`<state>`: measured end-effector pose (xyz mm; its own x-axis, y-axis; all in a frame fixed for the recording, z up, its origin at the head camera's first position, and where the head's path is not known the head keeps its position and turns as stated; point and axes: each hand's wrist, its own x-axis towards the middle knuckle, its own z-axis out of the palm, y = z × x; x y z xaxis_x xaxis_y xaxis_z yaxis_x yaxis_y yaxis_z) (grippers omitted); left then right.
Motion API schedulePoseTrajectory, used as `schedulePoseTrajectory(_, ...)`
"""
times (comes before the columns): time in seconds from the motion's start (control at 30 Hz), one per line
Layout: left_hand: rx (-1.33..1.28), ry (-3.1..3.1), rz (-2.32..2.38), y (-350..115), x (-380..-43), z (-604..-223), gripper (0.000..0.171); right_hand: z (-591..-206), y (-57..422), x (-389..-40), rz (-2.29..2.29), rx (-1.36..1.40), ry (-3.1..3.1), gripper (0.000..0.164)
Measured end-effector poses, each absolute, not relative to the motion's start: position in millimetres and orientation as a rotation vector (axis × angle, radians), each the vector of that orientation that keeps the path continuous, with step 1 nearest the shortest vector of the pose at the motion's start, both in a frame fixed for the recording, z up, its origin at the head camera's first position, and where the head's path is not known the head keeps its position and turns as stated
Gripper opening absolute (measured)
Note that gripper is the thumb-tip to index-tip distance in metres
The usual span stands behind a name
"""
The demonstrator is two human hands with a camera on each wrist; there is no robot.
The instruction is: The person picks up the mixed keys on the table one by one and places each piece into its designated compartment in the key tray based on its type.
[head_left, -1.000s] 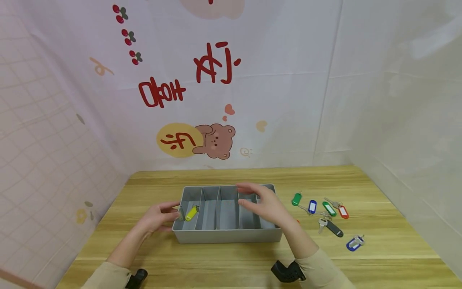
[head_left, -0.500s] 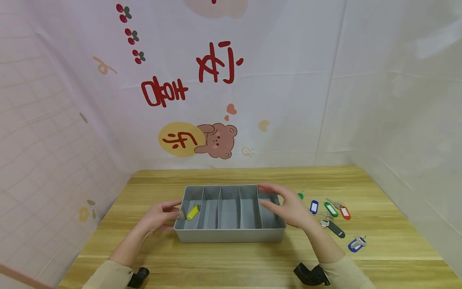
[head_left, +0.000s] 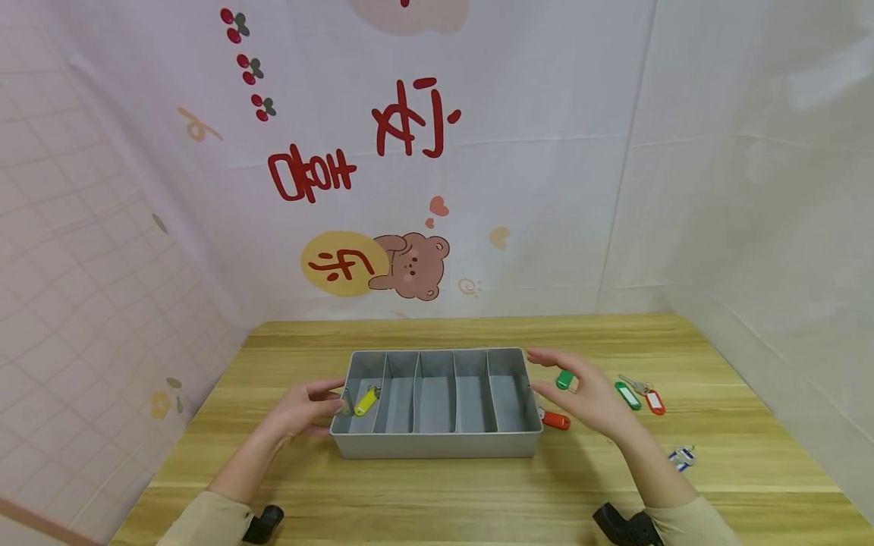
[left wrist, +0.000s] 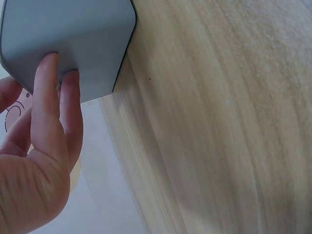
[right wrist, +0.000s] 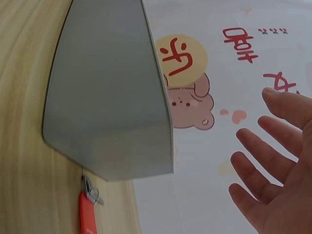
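A grey divided box (head_left: 437, 445) stands on the wooden table, with several compartments side by side. A yellow key tag (head_left: 366, 401) lies in its leftmost compartment, beside a small greyish thing too blurred to tell. My left hand (head_left: 300, 409) rests at the box's left end; in the left wrist view, two fingertips touch the outer end wall. Beyond the right end, my right hand (head_left: 587, 390) is held up with its fingers spread and nothing in them. An orange-red key tag (head_left: 556, 420) lies on the table by that end, its metal ring showing in the right wrist view.
Right of the box lie a green tag (head_left: 564, 379), another green tag (head_left: 628, 395), a red tag (head_left: 655, 402) with a key, and a blue tag (head_left: 681, 458). My right hand and forearm hide others. A printed white cloth (head_left: 546, 189) hangs behind the table.
My right hand has moved right, from over the box's right-hand compartments to outside its right end. The orange-red tag has come into fuller view. My left hand stays at the left end.
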<state>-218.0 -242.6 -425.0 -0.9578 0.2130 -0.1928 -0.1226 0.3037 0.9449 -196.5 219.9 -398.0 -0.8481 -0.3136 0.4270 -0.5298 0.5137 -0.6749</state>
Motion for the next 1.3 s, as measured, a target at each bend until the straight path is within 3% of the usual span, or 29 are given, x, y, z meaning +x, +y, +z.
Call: schedulePoseTrajectory(1.3, 0.056, 2.289, 1.709, -241.1, -217.5, -424.7, 0.058, -439.7, 326.5, -193.0, 1.072, 0.629, -2.644, 0.052)
